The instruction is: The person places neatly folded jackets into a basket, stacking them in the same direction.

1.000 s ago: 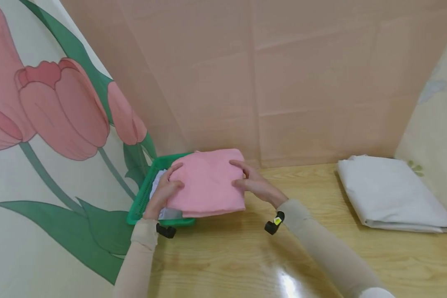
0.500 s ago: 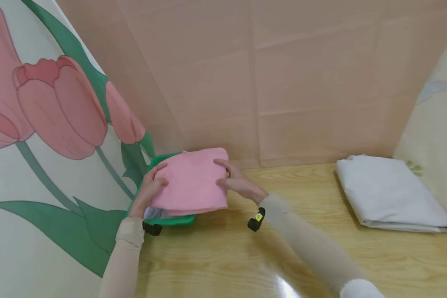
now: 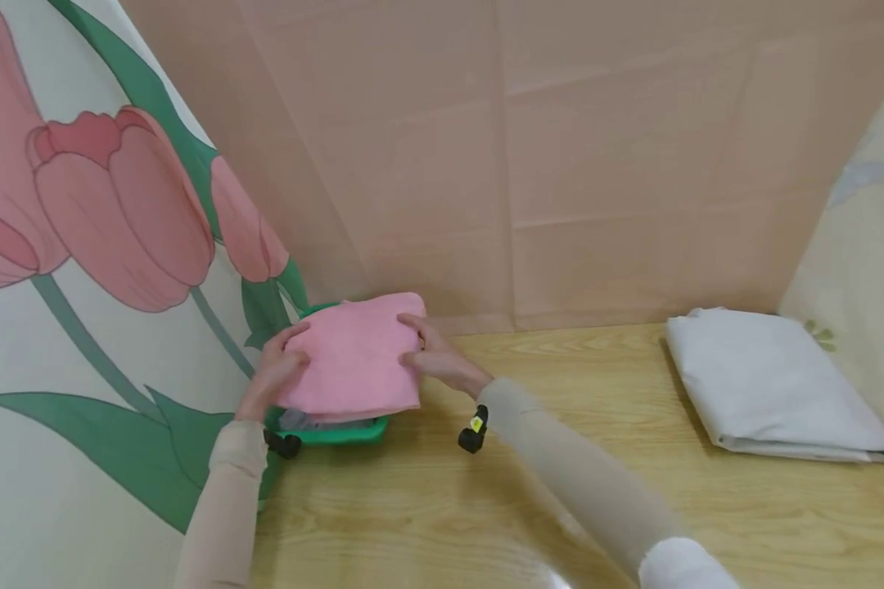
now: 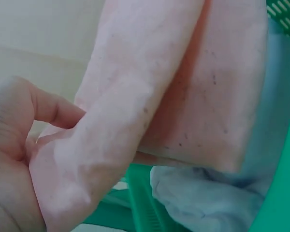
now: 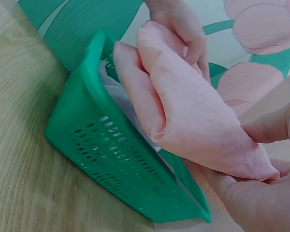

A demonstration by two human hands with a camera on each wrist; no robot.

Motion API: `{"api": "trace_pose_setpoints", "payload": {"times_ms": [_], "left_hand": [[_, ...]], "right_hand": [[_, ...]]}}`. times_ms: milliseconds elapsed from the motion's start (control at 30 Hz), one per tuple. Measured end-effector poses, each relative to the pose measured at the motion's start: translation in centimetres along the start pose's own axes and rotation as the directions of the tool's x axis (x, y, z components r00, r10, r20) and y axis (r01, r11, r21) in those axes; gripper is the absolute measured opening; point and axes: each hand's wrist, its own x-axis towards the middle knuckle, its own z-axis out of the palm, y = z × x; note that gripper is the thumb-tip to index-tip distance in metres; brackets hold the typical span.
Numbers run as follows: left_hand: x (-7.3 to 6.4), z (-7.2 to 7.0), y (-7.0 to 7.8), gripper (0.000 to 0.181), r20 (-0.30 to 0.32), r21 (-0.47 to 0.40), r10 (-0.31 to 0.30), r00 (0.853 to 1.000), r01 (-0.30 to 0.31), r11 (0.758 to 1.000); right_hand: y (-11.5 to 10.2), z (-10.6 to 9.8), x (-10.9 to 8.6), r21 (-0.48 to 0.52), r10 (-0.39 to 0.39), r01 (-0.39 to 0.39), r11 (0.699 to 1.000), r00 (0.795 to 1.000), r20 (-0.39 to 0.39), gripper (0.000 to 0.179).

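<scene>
A folded pink cloth (image 3: 357,356) hangs level between both hands, over the green plastic basket (image 3: 354,433). My left hand (image 3: 272,372) grips its left edge, thumb on top; in the left wrist view the fold bulges beside the thumb and small dark specks show on the fabric. On the opposite edge my right hand (image 3: 442,356) pinches the cloth between thumb and fingers. Greyish-blue cloth (image 4: 203,198) lies inside the basket below. From the right wrist view, the perforated basket wall (image 5: 116,150) shows under the pink folds, which appear just above the rim.
A folded white sheet (image 3: 773,380) lies on the wood-patterned surface (image 3: 560,360) at the right. A tulip-printed panel (image 3: 125,204) stands close by the basket on the left. Behind rises a creased beige-pink backdrop (image 3: 597,164).
Both hands have carried the pink cloth leftward, from partly beside the basket to over it. More of the basket is now covered. The white sheet stays in place.
</scene>
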Motion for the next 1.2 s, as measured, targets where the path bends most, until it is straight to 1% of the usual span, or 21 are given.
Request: {"api": "trace_pose_setpoints", "payload": {"times_ms": [133,233,333,433,533,700,800,933,1000,1067,1133,1200], "left_hand": [[0.2,-1.0,-0.3,0.069,0.000,0.021,0.001,1.000,-0.001,1.000],[0.2,-1.7,-0.6,0.070,0.005,0.039,-0.005,1.000,0.004,0.999],[0.2,-2.3,-1.3,0.071,0.011,0.053,-0.011,1.000,0.011,0.999],[0.2,-2.7,-2.0,0.072,0.007,0.047,-0.021,1.000,0.021,0.999],[0.4,-2.8,-2.7,0.071,-0.017,0.045,-0.036,0.999,0.036,0.998],[0.6,-2.9,-3.4,0.072,-0.072,0.058,-0.052,0.996,0.056,0.997],[0.9,-2.8,-3.7,0.074,-0.094,0.049,-0.081,0.992,0.086,0.995],[1.6,-2.6,-4.5,0.078,-0.119,0.006,-0.134,0.984,0.136,0.991],[2.0,-2.5,-5.0,0.079,-0.120,-0.005,-0.145,0.982,0.145,0.989],[2.3,-2.5,-5.5,0.077,-0.117,0.004,-0.149,0.982,0.150,0.989],[2.4,-2.5,-5.8,0.075,-0.112,0.019,-0.136,0.984,0.139,0.990],[2.4,-2.4,-6.0,0.071,-0.111,0.014,-0.142,0.984,0.144,0.989]], "right_hand": [[0.4,1.1,1.0,0.011,-0.009,0.009,1.000,1.000,0.008,0.082],[1.0,2.2,1.7,0.043,-0.011,0.011,0.999,1.000,0.013,0.084],[1.6,3.2,2.4,0.081,-0.007,0.006,0.997,1.000,0.006,0.088],[2.0,4.0,2.7,0.080,0.001,-0.001,0.997,1.000,-0.008,0.091],[2.1,4.5,2.8,0.060,0.016,-0.015,0.998,1.000,-0.019,0.091],[2.5,5.1,3.1,0.048,0.039,-0.037,0.998,0.999,-0.033,0.091],[2.7,5.5,3.6,0.045,0.043,-0.041,0.998,0.998,-0.051,0.091],[2.9,6.1,4.1,0.004,0.020,-0.020,1.000,0.995,-0.097,0.087],[2.8,6.4,4.3,-0.018,0.007,-0.009,1.000,0.993,-0.119,0.085],[2.7,6.5,4.4,-0.030,0.003,-0.007,1.000,0.991,-0.137,0.084],[2.6,6.6,4.4,-0.035,0.000,-0.005,0.999,0.989,-0.145,0.082],[2.6,6.5,4.4,-0.041,-0.003,-0.003,0.999,0.989,-0.147,0.080]]}}
